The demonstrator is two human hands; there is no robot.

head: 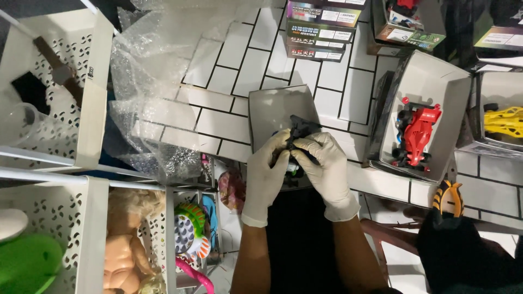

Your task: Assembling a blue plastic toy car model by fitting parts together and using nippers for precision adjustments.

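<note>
1. We are holding a small black toy car [300, 130] in both gloved hands, over a grey tray [275, 111] lying on the tiled counter [218, 122].
2. Our left hand [268, 166] is curling round the car's near side, fingers closed on it.
3. Our right hand [321, 158] is pinching the car from the other side, thumb and fingers pressed on its body.
4. To do this well, we are judging that both grips should be staying low over the tray, so a slipped part is landing there.
5. We are keeping clear of the red car [415, 133] in its open box [444, 87] and the bubble wrap [150, 81] well to the left.
</note>
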